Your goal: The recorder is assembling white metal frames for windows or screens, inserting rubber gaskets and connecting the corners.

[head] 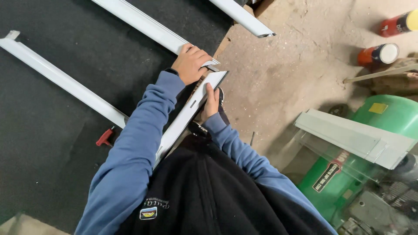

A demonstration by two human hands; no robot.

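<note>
My left hand (190, 64) presses down on the near end of a long white metal profile (143, 24) that lies across a dark carpeted table (56, 143). My right hand (211, 103) grips a second white profile (185, 116) from below, with the thumb on top. This second piece runs from my waist up to the table's edge, and its end sits just under the first profile's end. Both arms wear blue sleeves over a black vest.
A third white profile (61, 78) lies at the left of the table beside a red clamp handle (105, 137). Another profile end (244, 17) juts over the edge. On the dusty floor stand two spray cans (378, 54), a green compressor tank (374, 143) and grey profile offcuts (352, 137).
</note>
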